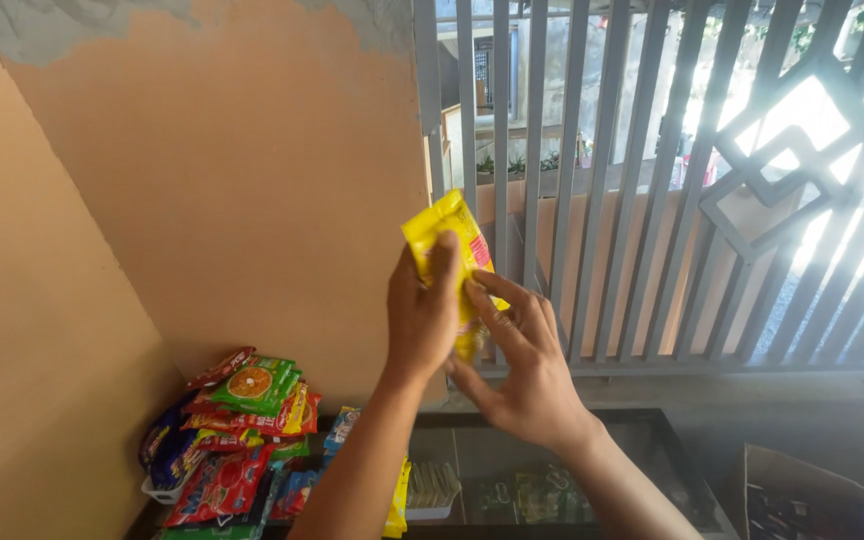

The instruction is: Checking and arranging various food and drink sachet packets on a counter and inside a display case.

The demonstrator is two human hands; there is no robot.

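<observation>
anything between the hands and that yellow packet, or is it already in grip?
Nothing visible stands between them. The left hand grips the yellow packet from the left, thumb over its front; the right hand has fingers on its lower right edge. The packet is held up in front of the grey window grille.

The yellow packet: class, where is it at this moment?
In the head view the yellow packet is held up at centre between the left hand and right hand, in front of the grey window grille.
</observation>
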